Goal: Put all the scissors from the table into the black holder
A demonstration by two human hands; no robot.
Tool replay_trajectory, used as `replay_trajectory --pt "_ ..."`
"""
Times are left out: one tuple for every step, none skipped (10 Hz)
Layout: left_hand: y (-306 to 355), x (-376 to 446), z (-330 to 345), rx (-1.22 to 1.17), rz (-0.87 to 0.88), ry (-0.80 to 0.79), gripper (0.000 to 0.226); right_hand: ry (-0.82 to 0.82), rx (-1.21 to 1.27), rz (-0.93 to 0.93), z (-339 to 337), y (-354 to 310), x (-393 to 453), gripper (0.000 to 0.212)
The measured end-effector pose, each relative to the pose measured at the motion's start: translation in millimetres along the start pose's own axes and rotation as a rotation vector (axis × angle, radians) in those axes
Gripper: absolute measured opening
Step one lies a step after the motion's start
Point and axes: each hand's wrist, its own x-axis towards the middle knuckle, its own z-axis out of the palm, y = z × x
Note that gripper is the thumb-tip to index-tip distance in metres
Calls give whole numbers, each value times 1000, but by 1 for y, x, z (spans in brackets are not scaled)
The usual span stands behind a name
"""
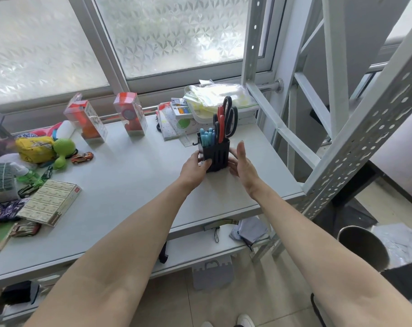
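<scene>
The black holder stands upright on the grey table, right of centre. Several scissors stick out of its top: blue-handled ones on the left, red-handled ones in the middle and black-handled ones on the right. My left hand grips the holder's left side, with the fingers wrapped on its wall. My right hand is beside the holder's right side with fingers spread, touching or nearly touching it. No loose scissors show on the table.
Toys, a yellow pouch, a toy car and a flat box crowd the table's left. Two clear packages and a stationery pile stand at the back by the window. A perforated shelf post rises at right.
</scene>
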Motion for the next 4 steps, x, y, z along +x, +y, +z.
replay_trajectory --pt "-1 -2 -3 3 -25 -29 49 -5 -21 0 2 -1 0 70" --pt "-7 -2 -8 29 -99 -65 67 39 -30 22 2 -1 0 77" --pt "-11 -10 -21 28 -134 -79 68 202 -101 88 3 -3 -2 82" --pt "-22 -25 -32 17 -130 -91 62 332 -164 120 4 1 -6 60"
